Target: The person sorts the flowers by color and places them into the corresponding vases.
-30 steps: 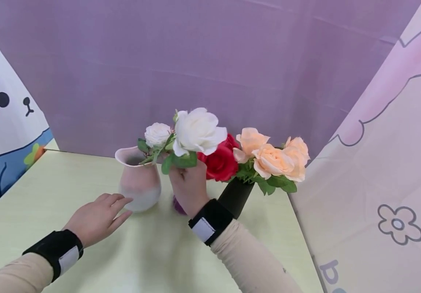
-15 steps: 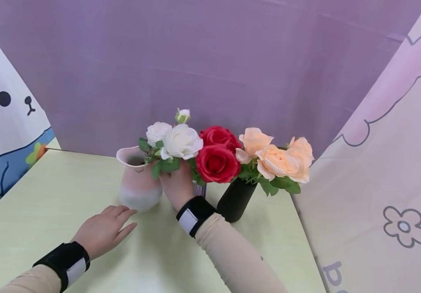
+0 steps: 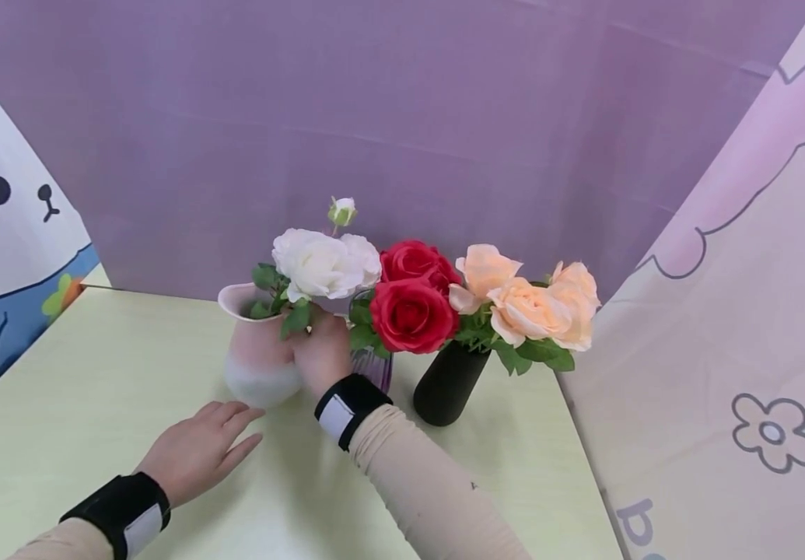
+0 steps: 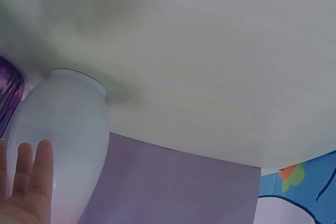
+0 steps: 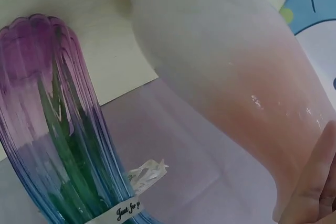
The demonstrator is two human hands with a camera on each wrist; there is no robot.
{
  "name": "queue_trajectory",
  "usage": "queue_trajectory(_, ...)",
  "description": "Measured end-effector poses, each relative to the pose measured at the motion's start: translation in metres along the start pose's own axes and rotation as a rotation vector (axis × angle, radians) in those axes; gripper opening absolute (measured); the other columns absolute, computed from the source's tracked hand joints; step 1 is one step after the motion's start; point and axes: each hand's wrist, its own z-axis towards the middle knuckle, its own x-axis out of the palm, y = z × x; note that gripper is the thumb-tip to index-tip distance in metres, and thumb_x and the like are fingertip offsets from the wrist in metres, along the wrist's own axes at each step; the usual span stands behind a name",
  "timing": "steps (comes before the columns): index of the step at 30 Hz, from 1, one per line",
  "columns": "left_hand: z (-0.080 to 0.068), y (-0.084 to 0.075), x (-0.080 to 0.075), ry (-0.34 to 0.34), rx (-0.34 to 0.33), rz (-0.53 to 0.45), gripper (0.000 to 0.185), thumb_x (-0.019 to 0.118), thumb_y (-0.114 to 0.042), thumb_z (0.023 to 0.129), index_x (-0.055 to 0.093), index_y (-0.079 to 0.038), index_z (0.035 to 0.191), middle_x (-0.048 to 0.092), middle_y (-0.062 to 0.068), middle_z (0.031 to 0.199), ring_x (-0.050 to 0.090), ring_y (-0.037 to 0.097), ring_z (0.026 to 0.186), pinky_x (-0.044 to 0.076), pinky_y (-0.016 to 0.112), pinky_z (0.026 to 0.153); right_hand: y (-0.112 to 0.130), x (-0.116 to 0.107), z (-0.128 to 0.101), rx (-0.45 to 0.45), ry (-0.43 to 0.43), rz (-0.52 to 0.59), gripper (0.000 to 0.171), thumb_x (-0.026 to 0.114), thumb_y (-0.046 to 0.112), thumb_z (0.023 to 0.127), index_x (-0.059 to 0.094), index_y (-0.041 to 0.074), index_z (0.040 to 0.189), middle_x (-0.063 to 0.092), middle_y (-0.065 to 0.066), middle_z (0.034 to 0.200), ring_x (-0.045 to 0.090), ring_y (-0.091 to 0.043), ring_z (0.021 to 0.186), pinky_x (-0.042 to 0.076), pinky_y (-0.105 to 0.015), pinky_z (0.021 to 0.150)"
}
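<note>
White roses (image 3: 321,264) with green leaves lean over the mouth of a pink-and-white vase (image 3: 258,365). My right hand (image 3: 323,354) grips them just below the blooms, beside the vase's rim; the stem itself is hidden by the hand and leaves. In the right wrist view, fingers (image 5: 315,187) lie near the neck of the vase (image 5: 210,61). My left hand (image 3: 199,451) is held with its fingers extended by the vase's lower front. From the left wrist view, its straight fingers (image 4: 41,169) overlap the vase (image 4: 73,114); contact cannot be told.
Right of the pink-and-white vase stands a purple-blue ribbed glass vase (image 5: 52,103) with red roses (image 3: 416,311). Beyond it, a tilted black vase (image 3: 451,385) bears peach roses (image 3: 528,311). A purple cloth (image 3: 402,140) hangs behind the table (image 3: 129,342).
My right hand has carried the white roses left and down to the vase's mouth, uncovering the red roses and glass vase. My left hand has shifted slightly right and toward me.
</note>
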Motion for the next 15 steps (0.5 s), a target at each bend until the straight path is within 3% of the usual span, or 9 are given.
queue_trajectory(3, -0.002, -0.006, -0.002, -0.001, 0.010, -0.018, 0.064, 0.046, -0.074, 0.090, 0.026, -0.056, 0.148, 0.042, -0.024, 0.143, 0.048, 0.014, 0.128, 0.053, 0.052, 0.088, -0.005, 0.001, -0.001, -0.044, 0.034, -0.066, 0.016, 0.056, 0.051, 0.097, 0.067, 0.040, 0.095, 0.066, 0.013, 0.070, 0.059, -0.002, 0.048, 0.050, -0.022, 0.045)
queue_trajectory(8, -0.003, -0.020, -0.010, -0.023, 0.025, -0.041, 0.062, 0.048, -0.072, 0.091, 0.028, -0.055, 0.147, 0.043, -0.024, 0.141, 0.048, 0.012, 0.128, 0.053, 0.051, 0.090, -0.017, 0.000, -0.004, -0.157, -0.007, -0.198, 0.013, 0.050, 0.051, 0.100, 0.061, 0.045, 0.105, 0.060, 0.020, 0.065, 0.055, 0.005, 0.053, 0.047, -0.019, 0.050)
queue_trajectory(11, -0.002, -0.029, -0.017, -0.035, 0.043, -0.056, 0.060, 0.048, -0.071, 0.091, 0.029, -0.054, 0.147, 0.043, -0.024, 0.141, 0.048, 0.011, 0.127, 0.053, 0.049, 0.089, -0.022, -0.003, -0.007, -0.191, -0.014, -0.170, 0.018, 0.048, 0.044, 0.103, 0.057, 0.046, 0.118, 0.065, 0.016, 0.081, 0.055, 0.007, 0.052, 0.047, -0.019, 0.051)
queue_trajectory(15, 0.005, -0.041, -0.031, -0.044, 0.051, -0.070, 0.060, 0.049, -0.070, 0.091, 0.031, -0.054, 0.146, 0.042, -0.023, 0.142, 0.048, 0.012, 0.128, 0.054, 0.049, 0.088, -0.019, -0.014, -0.017, -0.164, 0.006, -0.091, 0.027, 0.047, 0.049, 0.102, 0.052, 0.046, 0.128, 0.066, 0.010, 0.107, 0.058, 0.006, 0.057, 0.048, -0.020, 0.049)
